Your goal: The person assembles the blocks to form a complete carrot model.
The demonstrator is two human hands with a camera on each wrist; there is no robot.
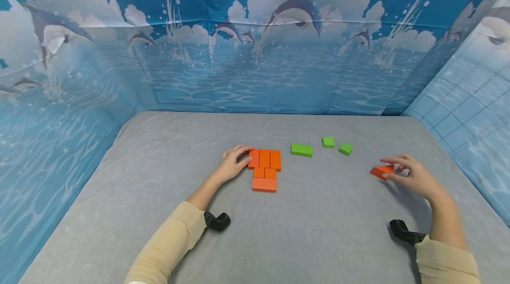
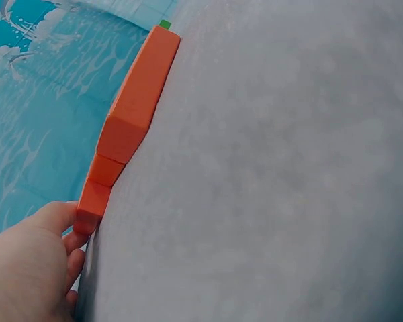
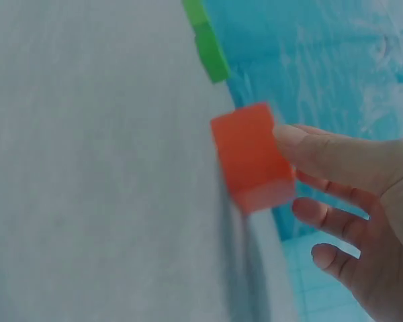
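Several flat orange blocks (image 1: 264,159) lie edge to edge on the grey cloth: a row of three upright ones at the back, two small ones in front, then a wider one (image 1: 264,185) nearest me. My left hand (image 1: 232,163) holds the outer edge of the leftmost back block (image 1: 254,159), thumb at its side and index finger at its far corner. In the left wrist view the thumb and fingers meet that block's end (image 2: 91,208). Off to the right, my right hand (image 1: 412,177) pinches another orange block (image 3: 252,154) between thumb and fingers, tilted, with the other fingers loosely bent.
A long green block (image 1: 301,150) lies right of the orange group, and two small green blocks, one straight (image 1: 328,142) and one turned (image 1: 345,148), lie farther right. Dolphin-printed curtains (image 1: 247,71) stand behind and beside the grey table (image 1: 318,231).
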